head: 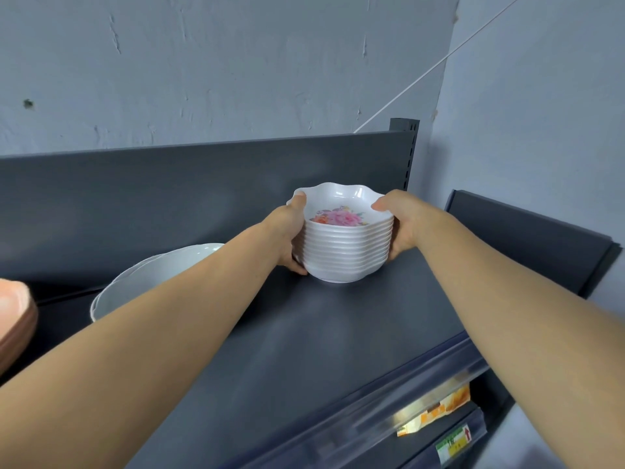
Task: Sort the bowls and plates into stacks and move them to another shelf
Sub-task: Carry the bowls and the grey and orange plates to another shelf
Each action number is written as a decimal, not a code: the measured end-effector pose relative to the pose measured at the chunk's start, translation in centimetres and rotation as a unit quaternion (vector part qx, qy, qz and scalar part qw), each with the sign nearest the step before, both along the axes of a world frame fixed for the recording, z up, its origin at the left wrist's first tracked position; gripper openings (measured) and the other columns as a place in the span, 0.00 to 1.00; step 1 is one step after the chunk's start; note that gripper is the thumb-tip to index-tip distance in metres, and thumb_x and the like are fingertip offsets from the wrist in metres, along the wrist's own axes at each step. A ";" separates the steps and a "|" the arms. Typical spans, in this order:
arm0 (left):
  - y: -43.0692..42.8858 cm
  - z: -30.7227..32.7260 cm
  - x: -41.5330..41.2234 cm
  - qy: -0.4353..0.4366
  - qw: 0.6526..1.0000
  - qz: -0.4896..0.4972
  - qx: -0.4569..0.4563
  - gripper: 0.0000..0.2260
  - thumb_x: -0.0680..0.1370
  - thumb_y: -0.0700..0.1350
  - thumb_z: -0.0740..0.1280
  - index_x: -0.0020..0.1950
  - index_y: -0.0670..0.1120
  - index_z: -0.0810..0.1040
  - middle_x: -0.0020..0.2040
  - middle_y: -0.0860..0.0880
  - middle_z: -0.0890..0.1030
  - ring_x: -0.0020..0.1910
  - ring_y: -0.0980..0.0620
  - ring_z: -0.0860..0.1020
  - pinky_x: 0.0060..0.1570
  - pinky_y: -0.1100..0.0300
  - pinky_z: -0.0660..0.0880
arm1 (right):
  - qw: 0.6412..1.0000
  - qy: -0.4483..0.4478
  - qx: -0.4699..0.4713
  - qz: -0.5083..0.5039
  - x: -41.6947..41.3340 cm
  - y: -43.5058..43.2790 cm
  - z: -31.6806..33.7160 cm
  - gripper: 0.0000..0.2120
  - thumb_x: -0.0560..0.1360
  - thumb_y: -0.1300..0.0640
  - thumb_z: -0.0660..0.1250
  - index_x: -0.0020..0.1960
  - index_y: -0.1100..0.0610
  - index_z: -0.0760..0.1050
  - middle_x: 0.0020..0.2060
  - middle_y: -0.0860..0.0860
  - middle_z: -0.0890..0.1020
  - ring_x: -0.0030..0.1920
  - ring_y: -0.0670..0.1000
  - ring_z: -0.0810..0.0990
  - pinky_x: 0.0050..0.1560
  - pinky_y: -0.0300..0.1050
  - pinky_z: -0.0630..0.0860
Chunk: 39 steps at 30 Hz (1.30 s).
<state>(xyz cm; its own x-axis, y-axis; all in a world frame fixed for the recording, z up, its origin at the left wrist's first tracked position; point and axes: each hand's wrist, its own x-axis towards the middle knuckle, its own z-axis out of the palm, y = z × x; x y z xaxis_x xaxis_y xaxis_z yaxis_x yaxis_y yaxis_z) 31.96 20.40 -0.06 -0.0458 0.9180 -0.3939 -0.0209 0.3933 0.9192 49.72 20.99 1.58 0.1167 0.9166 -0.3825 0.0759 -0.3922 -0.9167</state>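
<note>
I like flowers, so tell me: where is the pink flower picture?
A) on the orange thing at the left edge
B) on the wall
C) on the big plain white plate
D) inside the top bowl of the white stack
D: the pink flower print sits inside the top bowl of the stack of white wavy-rimmed bowls, which the left hand and right hand grip from both sides.
</note>
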 end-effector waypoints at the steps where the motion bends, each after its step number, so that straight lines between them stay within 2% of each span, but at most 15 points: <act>1: -0.1 -0.1 0.0 -0.003 1.000 0.000 -0.005 0.26 0.76 0.65 0.57 0.65 0.48 0.69 0.58 0.44 0.78 0.57 0.38 0.77 0.57 0.32 0.71 | 1.000 0.009 -0.001 0.003 0.0 -0.1 -0.1 0.06 0.78 0.57 0.58 0.48 0.59 0.71 0.47 0.59 0.79 0.47 0.61 0.77 0.51 0.67 0.72; 3: -0.6 -0.1 0.1 -0.011 1.000 -0.001 -0.011 0.25 0.76 0.63 0.59 0.67 0.48 0.68 0.62 0.44 0.76 0.60 0.37 0.75 0.60 0.32 0.70 | 1.000 0.026 -0.004 0.009 0.1 -0.3 -0.1 0.11 0.76 0.52 0.60 0.52 0.59 0.74 0.50 0.58 0.81 0.51 0.61 0.79 0.53 0.67 0.73; 5: -0.9 0.0 0.3 -0.030 0.999 0.008 -0.008 0.21 0.78 0.59 0.57 0.66 0.48 0.68 0.60 0.44 0.76 0.59 0.37 0.75 0.61 0.32 0.68 | 0.999 0.036 -0.004 0.011 0.2 -0.5 -0.2 0.13 0.74 0.50 0.61 0.50 0.58 0.77 0.51 0.58 0.82 0.52 0.61 0.80 0.55 0.67 0.73; 9: -1.3 0.2 0.7 -0.057 0.998 0.036 -0.002 0.16 0.79 0.54 0.55 0.61 0.47 0.71 0.49 0.44 0.78 0.48 0.40 0.76 0.55 0.37 0.72 | 0.999 0.053 0.001 -0.012 -0.2 -1.0 -0.2 0.15 0.77 0.48 0.57 0.43 0.57 0.76 0.44 0.57 0.81 0.48 0.60 0.80 0.55 0.63 0.73; 13: -1.9 0.2 0.9 -0.054 0.998 0.045 -0.003 0.15 0.79 0.55 0.54 0.58 0.48 0.72 0.49 0.45 0.78 0.46 0.41 0.76 0.55 0.39 0.71 | 0.997 0.066 0.010 -0.044 -0.8 -1.5 -0.3 0.15 0.77 0.47 0.54 0.42 0.55 0.74 0.43 0.56 0.81 0.46 0.59 0.78 0.55 0.62 0.71; 17: -2.9 0.2 0.9 -0.047 0.998 0.039 0.008 0.13 0.79 0.54 0.53 0.52 0.47 0.72 0.44 0.45 0.77 0.41 0.44 0.75 0.48 0.43 0.72 | 0.996 0.071 0.014 -0.058 -1.1 -2.8 -0.1 0.14 0.77 0.48 0.55 0.41 0.55 0.73 0.41 0.56 0.80 0.43 0.58 0.77 0.47 0.59 0.71; 21: -4.2 0.7 0.4 -0.040 0.999 0.014 0.030 0.14 0.79 0.54 0.53 0.45 0.47 0.72 0.43 0.46 0.77 0.41 0.44 0.75 0.43 0.47 0.73 | 0.994 0.077 0.028 -0.072 -1.4 -4.4 0.4 0.13 0.77 0.49 0.56 0.43 0.55 0.74 0.41 0.56 0.80 0.43 0.58 0.78 0.48 0.60 0.72; 24: -5.5 1.5 -0.2 -0.034 0.998 -0.004 0.051 0.13 0.79 0.54 0.53 0.44 0.48 0.71 0.42 0.46 0.77 0.41 0.44 0.75 0.44 0.47 0.73 | 0.992 0.082 0.046 -0.085 -1.9 -6.1 1.1 0.11 0.76 0.50 0.57 0.47 0.55 0.75 0.42 0.55 0.81 0.44 0.58 0.78 0.54 0.61 0.72; 29: -8.6 2.6 -1.8 -0.028 0.996 -0.043 0.068 0.13 0.79 0.54 0.53 0.44 0.48 0.71 0.40 0.47 0.76 0.39 0.45 0.74 0.49 0.46 0.71 | 0.988 0.072 0.072 -0.115 -3.5 -10.1 2.0 0.09 0.76 0.53 0.57 0.47 0.55 0.75 0.41 0.55 0.80 0.46 0.58 0.79 0.59 0.64 0.70; 35: -13.5 3.8 -4.2 -0.028 0.992 -0.096 0.075 0.11 0.80 0.51 0.53 0.43 0.48 0.70 0.39 0.47 0.75 0.37 0.45 0.73 0.49 0.46 0.71 | 0.982 0.062 0.075 -0.161 -6.1 -16.5 2.4 0.12 0.73 0.54 0.60 0.51 0.56 0.79 0.51 0.55 0.84 0.53 0.60 0.81 0.57 0.66 0.70; 39: -16.9 3.9 -5.2 -0.032 0.988 -0.136 0.067 0.09 0.79 0.49 0.55 0.44 0.48 0.71 0.40 0.47 0.76 0.39 0.45 0.74 0.53 0.44 0.71 | 0.971 0.064 0.086 -0.212 -7.3 -21.3 2.2 0.07 0.73 0.55 0.60 0.46 0.54 0.76 0.46 0.54 0.83 0.50 0.57 0.81 0.57 0.64 0.70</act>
<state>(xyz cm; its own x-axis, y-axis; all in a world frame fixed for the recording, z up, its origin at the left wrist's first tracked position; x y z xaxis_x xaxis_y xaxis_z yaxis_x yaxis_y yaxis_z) 26.78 3.52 3.81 0.2311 0.9367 -0.2629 0.0097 0.2680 0.9634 42.39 -0.26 3.79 0.4591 0.8483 -0.2639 -0.1780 -0.2032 -0.9628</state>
